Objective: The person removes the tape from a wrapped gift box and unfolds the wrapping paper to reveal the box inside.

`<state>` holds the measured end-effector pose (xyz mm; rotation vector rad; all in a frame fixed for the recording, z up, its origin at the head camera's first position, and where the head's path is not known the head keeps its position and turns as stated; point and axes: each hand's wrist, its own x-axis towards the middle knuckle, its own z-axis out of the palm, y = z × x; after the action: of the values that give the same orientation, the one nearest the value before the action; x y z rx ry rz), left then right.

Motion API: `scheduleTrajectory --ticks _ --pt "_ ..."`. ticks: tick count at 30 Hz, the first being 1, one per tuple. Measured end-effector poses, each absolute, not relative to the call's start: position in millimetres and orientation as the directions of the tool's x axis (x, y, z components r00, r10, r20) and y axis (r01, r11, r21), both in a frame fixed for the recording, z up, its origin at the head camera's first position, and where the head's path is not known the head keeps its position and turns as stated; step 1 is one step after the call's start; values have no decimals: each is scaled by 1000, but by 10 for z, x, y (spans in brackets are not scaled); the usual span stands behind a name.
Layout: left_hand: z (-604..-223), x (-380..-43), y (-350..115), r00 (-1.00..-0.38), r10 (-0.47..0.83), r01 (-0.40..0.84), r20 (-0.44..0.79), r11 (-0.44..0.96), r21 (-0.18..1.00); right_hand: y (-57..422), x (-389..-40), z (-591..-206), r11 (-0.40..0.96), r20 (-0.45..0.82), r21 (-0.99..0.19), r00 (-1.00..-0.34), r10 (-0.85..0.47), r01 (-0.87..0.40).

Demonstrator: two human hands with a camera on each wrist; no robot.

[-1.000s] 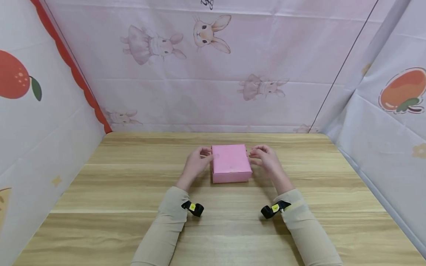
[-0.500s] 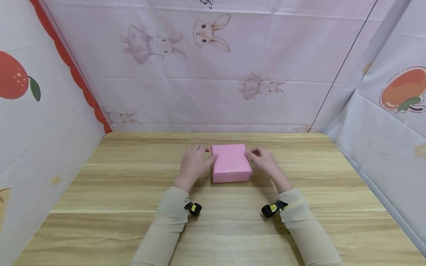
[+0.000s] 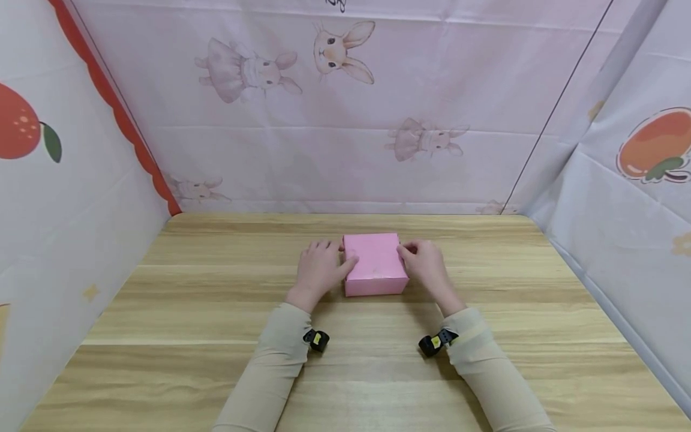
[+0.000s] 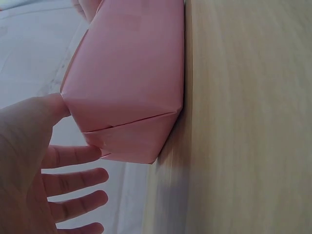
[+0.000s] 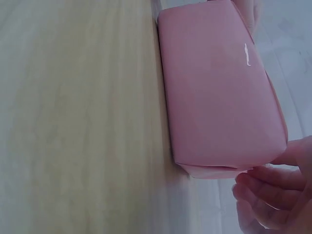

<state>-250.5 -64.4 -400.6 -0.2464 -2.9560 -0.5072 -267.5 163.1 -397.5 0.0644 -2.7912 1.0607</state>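
Note:
A pink paper-covered box (image 3: pixel 375 258) lies flat on the wooden table, its end faces showing folded paper seams in both wrist views. At its left side is my left hand (image 3: pixel 320 267), thumb resting on the top near the edge. In the left wrist view the index fingertip (image 4: pixel 95 153) touches the folded end, while the other fingers stretch out straight beside it. My right hand (image 3: pixel 429 267) is at the opposite side, pinching the right edge with the thumb on top. Its fingers (image 5: pixel 278 187) curl close to the folded end.
The wooden table (image 3: pixel 189 312) reaches back to a pink cloth wall (image 3: pixel 302 162) printed with rabbits. White fruit-printed cloth walls stand at the left (image 3: pixel 70 210) and right (image 3: pixel 621 216). Each sleeved forearm has a small black wrist camera strapped on.
Both hands have come in from beside the box to its edges. The left thumb has moved onto the top, and the right hand has come to the right edge. The box stays in place.

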Motion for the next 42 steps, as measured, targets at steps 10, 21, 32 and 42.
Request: scheduleTrajectory --ticks 10,21,32,42 --pt "-4010 -2503 -641 -984 126 163 123 921 355 1657 -2700 -4016 666 150 -743 -986 72 -64" --pt "-4035 -2514 -642 -983 128 169 130 908 383 1744 -2770 -4030 267 -132 -954 -991 37 137" --pt "-4047 -2513 -641 -984 123 165 128 894 416 1845 -2792 -4039 3 -299 -954 -953 -58 299" --pt "-4032 -2508 -647 -986 123 160 113 889 429 1941 -2831 -4097 -172 -375 -906 -922 -97 387"
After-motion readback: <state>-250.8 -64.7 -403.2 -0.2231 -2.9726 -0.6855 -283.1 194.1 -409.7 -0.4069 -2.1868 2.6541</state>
